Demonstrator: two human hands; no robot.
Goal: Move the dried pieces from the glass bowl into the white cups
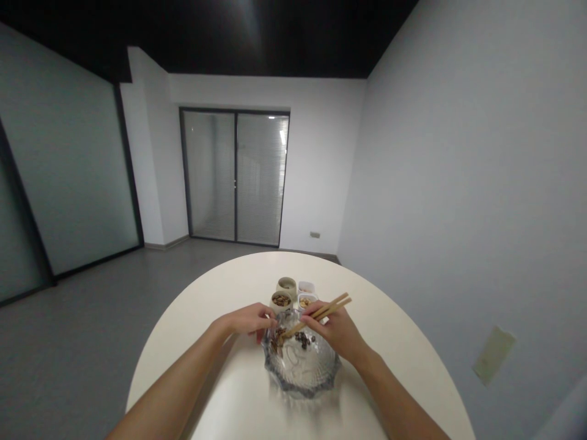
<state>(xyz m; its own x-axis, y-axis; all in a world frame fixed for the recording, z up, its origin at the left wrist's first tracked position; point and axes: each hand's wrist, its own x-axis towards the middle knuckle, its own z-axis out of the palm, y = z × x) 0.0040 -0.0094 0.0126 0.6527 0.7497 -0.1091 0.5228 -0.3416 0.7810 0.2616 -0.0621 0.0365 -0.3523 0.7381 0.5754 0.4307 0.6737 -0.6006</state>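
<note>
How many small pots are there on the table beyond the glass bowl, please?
4. Two are beige, on the left: a far pot and a near pot. Two are white, on the right: a far tub and a near tub. The right hand could hide more.

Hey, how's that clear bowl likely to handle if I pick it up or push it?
The bowl looks like glass, clear and ridged, so it's probably stiff and could chip if knocked. It's broad for its height, so it seems unlikely to tip from a gentle push. The small dark pieces lie loose inside, so they'd probably slide if it tilts.
</note>
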